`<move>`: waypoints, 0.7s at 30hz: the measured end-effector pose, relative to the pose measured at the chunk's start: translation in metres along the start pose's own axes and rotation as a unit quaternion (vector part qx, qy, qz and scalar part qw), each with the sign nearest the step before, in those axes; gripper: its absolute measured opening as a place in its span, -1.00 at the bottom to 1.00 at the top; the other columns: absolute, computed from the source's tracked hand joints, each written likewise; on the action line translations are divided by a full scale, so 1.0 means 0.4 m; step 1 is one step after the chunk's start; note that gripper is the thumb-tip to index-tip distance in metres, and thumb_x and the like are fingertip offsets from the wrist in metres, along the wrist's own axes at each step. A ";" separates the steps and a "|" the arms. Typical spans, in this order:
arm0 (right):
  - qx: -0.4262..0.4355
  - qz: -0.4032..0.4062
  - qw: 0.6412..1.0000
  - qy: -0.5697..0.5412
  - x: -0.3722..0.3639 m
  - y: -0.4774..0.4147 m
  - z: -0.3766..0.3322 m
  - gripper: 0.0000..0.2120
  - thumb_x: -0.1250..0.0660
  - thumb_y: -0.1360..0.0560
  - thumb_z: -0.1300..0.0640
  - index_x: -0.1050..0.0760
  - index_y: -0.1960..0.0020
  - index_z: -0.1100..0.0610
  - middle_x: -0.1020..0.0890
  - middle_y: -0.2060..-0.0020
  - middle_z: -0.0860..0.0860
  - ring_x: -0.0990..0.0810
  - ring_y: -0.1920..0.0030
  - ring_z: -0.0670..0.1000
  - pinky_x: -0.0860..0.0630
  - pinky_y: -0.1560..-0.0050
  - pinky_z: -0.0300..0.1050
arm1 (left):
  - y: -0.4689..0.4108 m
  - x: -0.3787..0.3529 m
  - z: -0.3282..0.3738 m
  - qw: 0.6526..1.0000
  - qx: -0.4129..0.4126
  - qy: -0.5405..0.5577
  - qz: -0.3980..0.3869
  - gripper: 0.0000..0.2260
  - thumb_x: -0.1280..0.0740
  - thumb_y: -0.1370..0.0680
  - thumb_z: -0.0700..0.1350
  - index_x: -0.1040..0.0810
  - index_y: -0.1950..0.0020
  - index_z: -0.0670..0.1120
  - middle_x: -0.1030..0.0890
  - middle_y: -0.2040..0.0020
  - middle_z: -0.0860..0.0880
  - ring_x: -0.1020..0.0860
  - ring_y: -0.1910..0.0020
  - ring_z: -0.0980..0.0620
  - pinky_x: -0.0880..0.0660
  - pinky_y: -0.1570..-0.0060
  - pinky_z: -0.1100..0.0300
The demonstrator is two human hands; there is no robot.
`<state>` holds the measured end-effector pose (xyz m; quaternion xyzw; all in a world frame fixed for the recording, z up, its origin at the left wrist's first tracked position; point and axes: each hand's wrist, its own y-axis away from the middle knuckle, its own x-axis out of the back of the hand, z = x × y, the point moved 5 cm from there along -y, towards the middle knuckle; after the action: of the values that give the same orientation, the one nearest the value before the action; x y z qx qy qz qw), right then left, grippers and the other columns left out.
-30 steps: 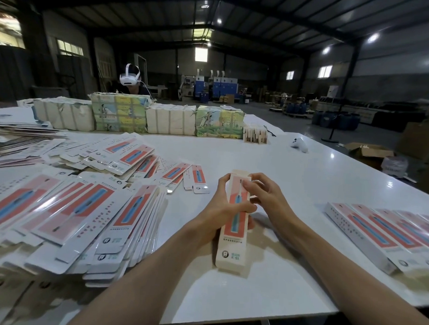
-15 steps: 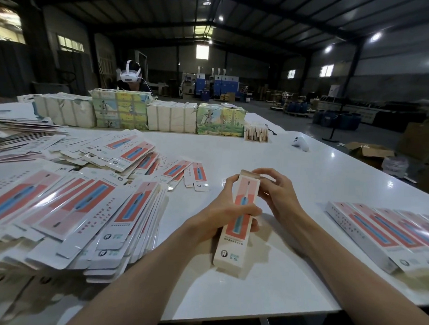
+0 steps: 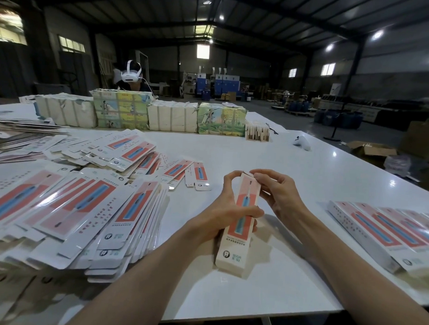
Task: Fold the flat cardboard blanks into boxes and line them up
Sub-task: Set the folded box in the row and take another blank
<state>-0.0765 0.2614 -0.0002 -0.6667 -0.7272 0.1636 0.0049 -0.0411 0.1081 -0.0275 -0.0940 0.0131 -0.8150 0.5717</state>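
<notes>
A long narrow box (image 3: 239, 232), pink and red with a blue toothbrush picture, is held up over the white table (image 3: 293, 179), its near end low by the tabletop. My left hand (image 3: 225, 212) grips its middle, thumb across the front. At the box's far end the fingers of my right hand (image 3: 278, 191) pinch the end flap. A big heap of flat blanks (image 3: 68, 206) covers the table's left side. Several folded boxes (image 3: 386, 231) lie side by side at the right edge.
Wrapped bundles (image 3: 142, 113) stand in a row along the far side, with a person in a white headset (image 3: 131, 74) behind them. A small white object (image 3: 302, 142) lies at the far right. An open carton (image 3: 369, 150) sits on the floor beyond the table.
The box has been raised and tilted up off the table. My right hand has shifted from the box's side to its far end flap.
</notes>
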 end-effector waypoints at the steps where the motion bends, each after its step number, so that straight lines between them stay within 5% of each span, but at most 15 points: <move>1: 0.002 -0.001 1.000 0.004 0.000 0.001 -0.002 -0.83 -0.38 -0.65 0.24 -0.75 -0.01 0.21 -0.76 0.01 0.18 -0.76 0.03 0.14 -0.69 0.09 -0.09 | 0.000 0.000 -0.001 1.000 -0.001 -0.001 0.003 -0.16 -0.64 -0.40 0.00 -0.13 -0.30 0.58 -0.57 -0.14 -0.08 -0.77 0.16 -0.09 -0.67 0.26 0.17; 8: 0.020 -0.007 0.999 0.045 0.000 0.006 -0.012 -0.75 -0.33 -0.67 0.23 -0.78 0.04 0.14 -0.76 0.01 0.15 -0.76 -0.03 0.15 -0.69 0.07 -0.09 | 0.003 -0.004 0.005 1.000 -0.012 -0.009 0.001 -0.12 -0.62 -0.42 0.00 -0.10 -0.33 0.68 -0.53 -0.19 0.02 -0.76 0.07 -0.03 -0.68 0.21 0.16; 21: 0.067 -0.068 0.991 0.089 -0.041 0.035 -0.022 -0.82 -0.45 -0.63 0.13 -0.68 -0.20 0.16 -0.76 -0.03 0.12 -0.77 -0.07 0.16 -0.71 -0.05 -0.06 | 0.008 0.017 0.009 0.996 0.000 0.090 0.013 -0.26 -0.62 -0.45 -0.09 -0.26 -0.29 0.53 -0.62 -0.13 -0.19 -0.76 0.13 -0.23 -0.69 0.20 0.05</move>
<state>-0.0593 0.2483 0.0081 -0.6254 -0.7551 0.1518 0.1254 -0.0396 0.1009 -0.0234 -0.0199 0.0659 -0.8128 0.5784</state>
